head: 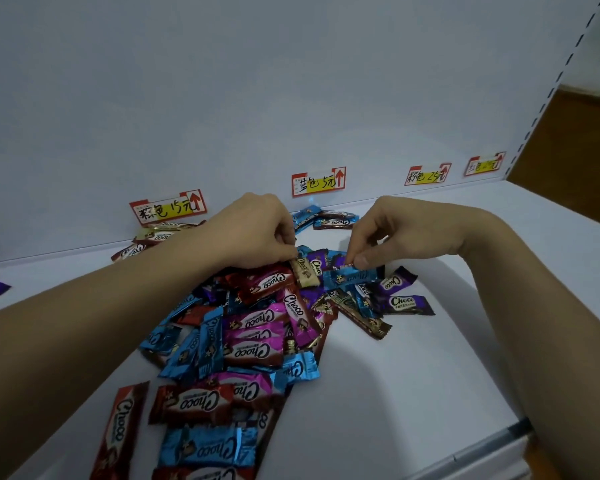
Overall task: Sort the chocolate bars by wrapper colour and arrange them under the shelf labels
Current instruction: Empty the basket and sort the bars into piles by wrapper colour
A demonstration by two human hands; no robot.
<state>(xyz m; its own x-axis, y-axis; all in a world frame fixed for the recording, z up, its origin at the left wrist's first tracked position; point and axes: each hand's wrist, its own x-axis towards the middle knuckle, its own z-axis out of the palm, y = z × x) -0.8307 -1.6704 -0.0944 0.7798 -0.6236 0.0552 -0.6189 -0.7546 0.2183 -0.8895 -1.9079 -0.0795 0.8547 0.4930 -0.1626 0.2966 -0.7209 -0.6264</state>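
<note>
Across the white shelf, heaped at the middle: a mixed pile of blue, pink, red, brown and purple chocolate bars, not yet sorted. Against the back wall, two groups begun: a brown cluster under the brown label, a few blue bars under the blue label, presumably so each colour sits beneath its tag. Over the pile's far edge, both hands down. Curled tight, the left hand, fingertips seemingly pinching the end of a cream bar. Beside it the right hand, thumb and forefinger closed on a blue bar, other fingers tucked, likely to lift it clear for the blue group just behind. Farther right, a pink label and a fourth label, too blurred to read.
</note>
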